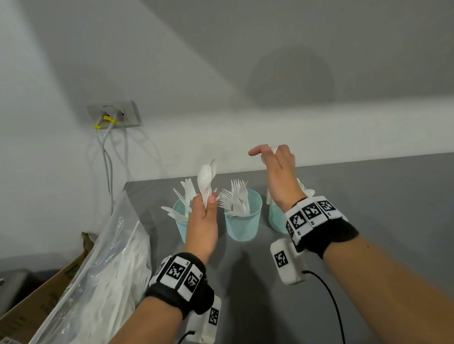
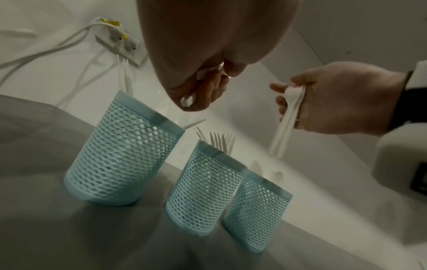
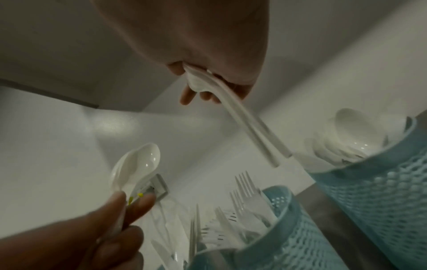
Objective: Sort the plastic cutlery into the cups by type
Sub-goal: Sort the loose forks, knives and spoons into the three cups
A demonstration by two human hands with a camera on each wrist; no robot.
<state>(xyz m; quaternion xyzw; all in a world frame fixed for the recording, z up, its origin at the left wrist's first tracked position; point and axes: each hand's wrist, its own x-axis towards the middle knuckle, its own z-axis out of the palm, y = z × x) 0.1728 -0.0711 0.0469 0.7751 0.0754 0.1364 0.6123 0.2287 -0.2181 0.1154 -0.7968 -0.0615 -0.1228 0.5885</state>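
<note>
My right hand [image 1: 278,169] is raised above the right-most of the three blue mesh cups, the spoon cup [image 3: 379,175], fingers curled round a couple of white spoons [image 3: 242,117]. I pinch them at the bowl end, so the handles hang down and slant away from my palm toward that cup's mouth, where other spoon bowls already stand. The handle tips look just short of the rim and above it, though the wrist view is blurred and I cannot say how close. The long axis is tilted rather than upright, so I judge the next move needs the handles swung more nearly vertical over the opening before I let go.

My left hand [image 1: 203,217] grips a second bundle of spoons [image 1: 206,178], bowls up, in front of the knife cup [image 1: 181,220] at the left. The fork cup [image 1: 244,221] stands between, on the grey bench [image 1: 398,222]. That puts my right hand much nearer the spoon cup; the left would have to cross over the forks.
</note>
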